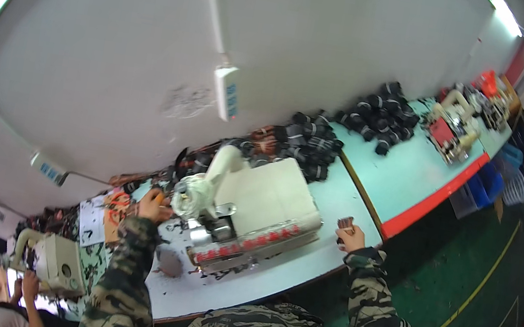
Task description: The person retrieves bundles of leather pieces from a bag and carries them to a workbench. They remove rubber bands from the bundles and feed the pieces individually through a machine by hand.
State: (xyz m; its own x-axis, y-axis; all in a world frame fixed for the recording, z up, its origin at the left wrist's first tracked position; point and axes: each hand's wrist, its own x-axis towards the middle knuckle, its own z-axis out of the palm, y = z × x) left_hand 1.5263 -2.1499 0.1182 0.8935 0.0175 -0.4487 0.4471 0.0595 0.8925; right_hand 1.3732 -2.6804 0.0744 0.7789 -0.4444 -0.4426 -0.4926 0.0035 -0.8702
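A cream bench machine (263, 195) with a curved arm and red markings along its front stands on the white table before me. At its left end, next to the metal parts, my left hand (149, 208) is curled around a small orange-yellow thing (159, 198), whose kind I cannot make out. Out to the right of the machine, above the table's edge, my right hand (353, 240) grips a small bundle of brown strips (345, 223). A round greyish patch (170, 262) lies on the table in front of the machine's left end.
Dark tied bundles (310, 144) are heaped behind the machine, and more bundles (380, 117) lie on the red-edged table (405, 219) at right. Another cream machine (451, 129) stands beyond. Blue bins (480, 186) sit below. At far left, a person's hand (30, 284) is near another machine (55, 260).
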